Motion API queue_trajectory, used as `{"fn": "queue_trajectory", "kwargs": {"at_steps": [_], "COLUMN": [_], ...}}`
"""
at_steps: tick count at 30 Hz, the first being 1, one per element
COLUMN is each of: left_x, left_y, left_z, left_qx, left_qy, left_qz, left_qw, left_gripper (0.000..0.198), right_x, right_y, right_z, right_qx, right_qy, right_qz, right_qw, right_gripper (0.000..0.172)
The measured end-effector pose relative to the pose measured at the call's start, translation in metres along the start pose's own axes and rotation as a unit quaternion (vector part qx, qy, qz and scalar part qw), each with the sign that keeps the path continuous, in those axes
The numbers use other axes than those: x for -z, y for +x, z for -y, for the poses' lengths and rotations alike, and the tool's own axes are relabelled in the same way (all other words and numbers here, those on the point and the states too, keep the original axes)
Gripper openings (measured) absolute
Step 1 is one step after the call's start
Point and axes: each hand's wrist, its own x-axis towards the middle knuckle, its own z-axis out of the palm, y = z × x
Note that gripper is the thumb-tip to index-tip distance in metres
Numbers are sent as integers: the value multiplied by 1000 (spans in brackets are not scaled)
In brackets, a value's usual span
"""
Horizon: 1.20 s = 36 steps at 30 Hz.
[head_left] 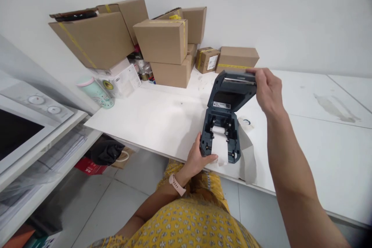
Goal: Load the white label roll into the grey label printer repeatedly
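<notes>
right hand (269,89) is clamped on the edge of the raised lid (242,99), left hand (198,157) is wrapped on the near left corner of the printer (236,139). it's sitting close to the front edge of the table (145,112), decent gap behind before the cardboard boxes (170,73).

Head-worn view, facing forward and down, close above white table (145,112)

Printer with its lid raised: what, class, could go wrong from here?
If the right hand slips, the lid might drop, perhaps pinching the left hand, whose thumb is at the printer's front edge. The paper might crease or skew, since its end reaches that edge, close to the thumb.
</notes>
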Motion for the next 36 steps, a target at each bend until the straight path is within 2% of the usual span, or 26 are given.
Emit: {"fn": "queue_trajectory", "kwargs": {"at_steps": [3,6,8,11,13,16,22,26,30,33,36], "left_x": [-1,-2,-3,-5,-5,-4,-6,-9,-10,-7,2], "left_y": [-1,-1,-2,-5,-7,-9,-5,-1,1,-3,-18], "left_z": [4,5,6,10,12,12,1,-4,-8,-9,-8], "left_qx": [-17,-32,-42,-47,-49,-62,-34,-13,-23,-21,4], "left_qy": [-23,-35,-47,-75,-81,-76,-95,-70,-33,-30,-55], "left_qz": [3,1,-2,1,14,27,6,-18,-36,-20,-22], "left_qw": [1000,999,998,996,995,995,995,997,999,999,998], "left_gripper": [117,123,126,129,133,136,103,101,96,92,85], "right_x": [0,-8,-15,-23,-27,-32,-43,-51,-58,-57,-49], "right_y": [-77,-159,-201,-233,-240,-241,-244,-246,-247,-247,-247], "right_z": [-2,-14,-24,-32,-33,-33,-34,-37,-41,-38,-27], "right_qx": [97,211,218,200,185,172,169,157,147,141,97], "right_qy": [-48,-98,-125,-136,-136,-123,-88,-82,-77,-65,-20], "right_qz": [-53,-55,-21,23,29,5,-57,-81,-113,-109,-85], "right_qw": [993,971,968,970,973,977,980,981,980,982,991], "right_gripper": [42,45,54,61,61,58,54,52,50,47,44]}}
